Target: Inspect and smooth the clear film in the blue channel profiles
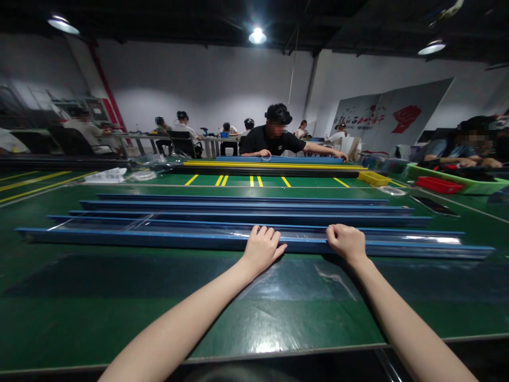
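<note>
Blue and long, the near rail (pixel 159 240) lies crosswise on the green table (pixel 298 323), in front of the person, and it serves as the mark for everything else. Clear film (pixel 218 229) fills the space between the near rail and the blue edge just beyond it. The left hand (pixel 263 245) rests on the near rail around its middle, fingers bent over the top and a little apart, thumb set away from them on the near side; I cannot tell whether it pinches the rail. To the right along the near rail, the right hand (pixel 347 241) is curled like a fist against it, fingers together; what they close on, if anything, is hidden. The two hands are well apart.

On the near side of the near rail, a transparent strip (pixel 119 276) lies flat beneath the forearms. Beyond the near rail come other blue rails (pixel 238 217), roughly parallel to it. Farther beyond it are a yellow bar (pixel 270 167) and a yellow tray (pixel 373 179). A phone (pixel 433 206) lies beyond the near rail's right part, with a red tray (pixel 439 185) behind. Across the table, facing the near rail, a co-worker (pixel 274 140) in black stretches one arm sideways.
</note>
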Demonstrator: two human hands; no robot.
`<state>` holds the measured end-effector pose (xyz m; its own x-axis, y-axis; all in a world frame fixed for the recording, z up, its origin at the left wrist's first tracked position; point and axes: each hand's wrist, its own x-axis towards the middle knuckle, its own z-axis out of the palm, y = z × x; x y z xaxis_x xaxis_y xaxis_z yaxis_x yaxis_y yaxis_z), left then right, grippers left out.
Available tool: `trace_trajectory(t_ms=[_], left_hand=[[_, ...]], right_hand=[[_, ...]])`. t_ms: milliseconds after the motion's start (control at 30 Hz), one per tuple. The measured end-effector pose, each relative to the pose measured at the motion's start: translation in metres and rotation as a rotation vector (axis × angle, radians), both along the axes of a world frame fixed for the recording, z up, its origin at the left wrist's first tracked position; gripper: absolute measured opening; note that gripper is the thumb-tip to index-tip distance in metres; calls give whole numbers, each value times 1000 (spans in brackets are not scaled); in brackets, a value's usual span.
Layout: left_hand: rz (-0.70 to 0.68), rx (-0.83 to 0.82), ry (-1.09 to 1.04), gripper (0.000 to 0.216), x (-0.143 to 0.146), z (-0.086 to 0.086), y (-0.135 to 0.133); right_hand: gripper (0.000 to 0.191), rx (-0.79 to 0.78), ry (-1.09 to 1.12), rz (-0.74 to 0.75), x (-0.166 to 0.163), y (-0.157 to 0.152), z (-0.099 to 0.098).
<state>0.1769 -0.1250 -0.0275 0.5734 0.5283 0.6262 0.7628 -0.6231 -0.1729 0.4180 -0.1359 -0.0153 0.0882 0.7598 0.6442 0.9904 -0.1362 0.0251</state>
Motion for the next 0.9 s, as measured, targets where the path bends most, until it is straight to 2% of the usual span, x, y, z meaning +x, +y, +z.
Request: trace_trajectory(t_ms=[900], left_hand=[[31,-38,19,31,1,1,1]], right_hand=[[38,-46,2,-5,-1,-1,2]])
